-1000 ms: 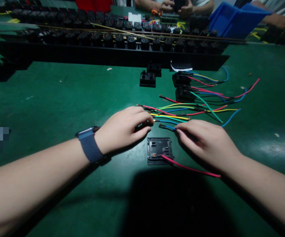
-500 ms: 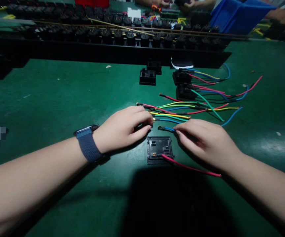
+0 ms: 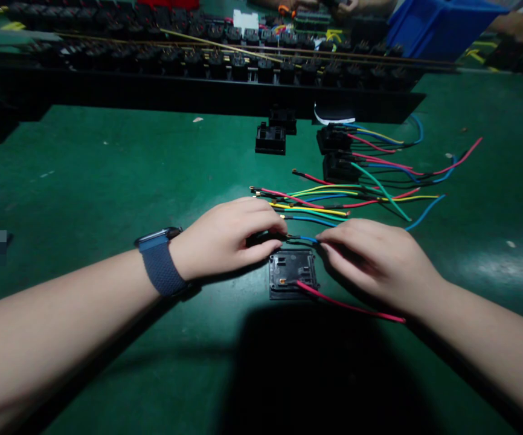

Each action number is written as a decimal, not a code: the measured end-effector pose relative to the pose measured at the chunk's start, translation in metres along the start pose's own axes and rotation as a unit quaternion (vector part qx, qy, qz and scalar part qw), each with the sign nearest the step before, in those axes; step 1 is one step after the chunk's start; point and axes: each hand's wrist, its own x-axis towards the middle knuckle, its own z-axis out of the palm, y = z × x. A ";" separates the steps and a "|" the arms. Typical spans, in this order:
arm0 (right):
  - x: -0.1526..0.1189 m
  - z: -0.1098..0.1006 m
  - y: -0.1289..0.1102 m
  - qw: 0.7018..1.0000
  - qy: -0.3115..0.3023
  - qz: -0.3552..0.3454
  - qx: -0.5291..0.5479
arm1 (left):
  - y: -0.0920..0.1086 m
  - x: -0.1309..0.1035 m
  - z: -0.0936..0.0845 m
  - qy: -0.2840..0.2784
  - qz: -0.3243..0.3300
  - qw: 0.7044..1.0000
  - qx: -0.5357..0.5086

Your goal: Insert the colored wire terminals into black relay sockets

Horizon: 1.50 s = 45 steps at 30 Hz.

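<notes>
A short blue wire (image 3: 305, 239) runs between my two hands, just above a square black plastic part (image 3: 291, 263). The thumb and fingertips of my right hand (image 3: 370, 251) pinch its right side. My left hand (image 3: 243, 232), with a dark blue watch band at its wrist, has thumb and finger closed in at the wire's metal terminal. The fingertips partly hide that terminal. From a metal contact on the square part, a red wire (image 3: 352, 304) trails to the right. Behind my hands lie several loose wires (image 3: 316, 208) in yellow, green, red and blue.
Beyond the wires are black sockets with wires attached (image 3: 339, 167) and a bare black socket (image 3: 270, 140). A long black rail (image 3: 175, 99) carrying rows of black parts spans the back of the green table (image 3: 107, 181). A blue bin (image 3: 438, 27) and other people's hands are behind it.
My left hand has shifted slightly right, so its fingertips meet the blue wire's terminal. My right hand has moved the wire a little left and down. The square part stays put.
</notes>
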 end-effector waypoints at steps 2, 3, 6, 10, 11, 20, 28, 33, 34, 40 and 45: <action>0.000 -0.001 -0.001 1.000 -0.003 -0.017 0.001 | 0.000 0.000 0.000 0.001 0.006 1.000 -0.001; 0.001 -0.001 -0.001 1.000 -0.004 -0.027 0.003 | 0.000 0.000 0.000 0.002 0.012 1.000 -0.003; 0.001 -0.001 -0.002 0.998 -0.006 -0.063 0.011 | -0.001 -0.001 0.001 0.009 0.038 0.999 -0.004; 0.000 -0.001 -0.002 0.996 0.005 -0.084 0.017 | -0.002 -0.002 0.003 0.020 0.062 0.998 -0.002; 0.000 0.000 -0.002 0.996 0.007 -0.083 0.017 | -0.003 -0.002 0.003 0.021 0.065 0.998 -0.003; 0.002 0.002 0.001 0.999 0.011 -0.017 -0.029 | -0.005 0.001 0.006 0.073 -0.040 0.996 0.029; 0.002 0.004 0.006 0.994 0.060 0.077 -0.057 | -0.005 0.000 0.006 0.028 -0.081 0.996 0.039; 0.003 0.006 0.008 0.991 0.040 0.119 -0.050 | -0.004 0.000 0.006 0.024 -0.075 0.996 0.049; 0.003 0.006 0.008 0.991 0.038 0.123 -0.047 | -0.005 0.001 0.006 0.023 -0.073 0.996 0.048; 0.004 0.007 0.008 0.989 0.054 0.134 -0.021 | -0.006 0.001 0.005 0.013 -0.051 0.998 0.040; 0.003 0.008 0.008 0.988 0.078 0.134 -0.007 | -0.005 0.000 0.005 0.014 -0.051 0.998 0.043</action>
